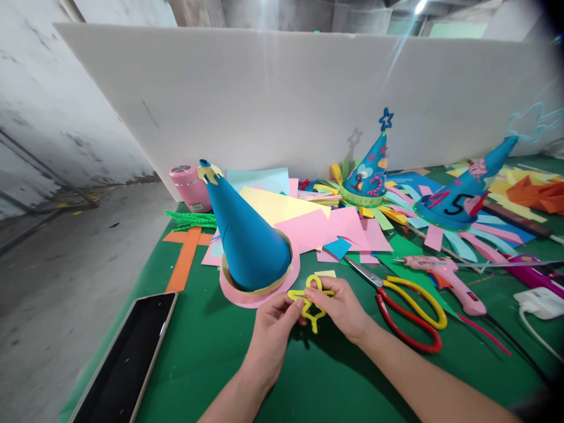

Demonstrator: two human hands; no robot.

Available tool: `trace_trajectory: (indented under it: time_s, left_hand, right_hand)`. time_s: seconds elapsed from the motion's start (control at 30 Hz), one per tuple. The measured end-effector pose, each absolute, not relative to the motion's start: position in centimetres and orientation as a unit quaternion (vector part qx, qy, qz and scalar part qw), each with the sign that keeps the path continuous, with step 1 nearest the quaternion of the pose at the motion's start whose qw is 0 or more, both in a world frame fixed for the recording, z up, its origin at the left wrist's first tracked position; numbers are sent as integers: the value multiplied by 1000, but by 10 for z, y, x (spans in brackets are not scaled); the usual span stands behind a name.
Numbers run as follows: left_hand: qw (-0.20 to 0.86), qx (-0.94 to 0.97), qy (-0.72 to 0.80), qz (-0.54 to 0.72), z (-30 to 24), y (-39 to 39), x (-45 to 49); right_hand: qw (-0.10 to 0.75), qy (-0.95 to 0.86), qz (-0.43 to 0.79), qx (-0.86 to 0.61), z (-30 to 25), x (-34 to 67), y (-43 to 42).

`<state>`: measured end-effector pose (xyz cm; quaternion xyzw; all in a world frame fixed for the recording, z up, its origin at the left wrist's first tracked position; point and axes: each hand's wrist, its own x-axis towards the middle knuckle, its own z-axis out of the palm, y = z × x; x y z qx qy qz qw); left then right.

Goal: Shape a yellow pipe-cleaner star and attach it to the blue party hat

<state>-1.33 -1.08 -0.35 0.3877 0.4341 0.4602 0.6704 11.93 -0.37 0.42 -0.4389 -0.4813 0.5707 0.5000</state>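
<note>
Both hands pinch a bent yellow pipe cleaner (314, 324), looped into a shape with several lobes, above the green table. My left hand (277, 322) grips its left side between thumb and fingers. On its upper right part, my right hand (339, 304) has thumb and forefinger closed. Just beyond my left hand stands a blue paper cone hat (247, 235) with a pink brim (240, 296) and a cut yellow piece (210, 173) near its tip. My fingers hide parts of the pipe cleaner.
Red-and-yellow-handled scissors (409, 299) and a pink glue gun (447, 276) lie to the right. A phone (127, 352) rests at the left edge. Behind are paper sheets (304, 229), green pipe cleaners (191, 220), a pink container (191, 188) and two decorated hats (368, 170).
</note>
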Motion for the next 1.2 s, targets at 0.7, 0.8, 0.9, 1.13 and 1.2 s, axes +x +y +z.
trace_trajectory:
  time_s: [0.7,0.8,0.9,1.13,1.2]
  left_hand:
    - [643,437,445,445,-3,0,-22]
    - [562,534,449,444,2,3,-28]
    - [449,655,428,432,5,4,-32]
    - [282,777,353,438,7,4,-31]
    - [250,790,346,440,7,4,-31]
  right_hand:
    - [466,-535,533,-461,0,132,1]
    - [441,-517,586,-442,3,138,4]
    - [420,-518,608,-431,5,142,4]
    - [417,-536,600,-424,6,143,5]
    - [415,-541,599,-420,5,143,5]
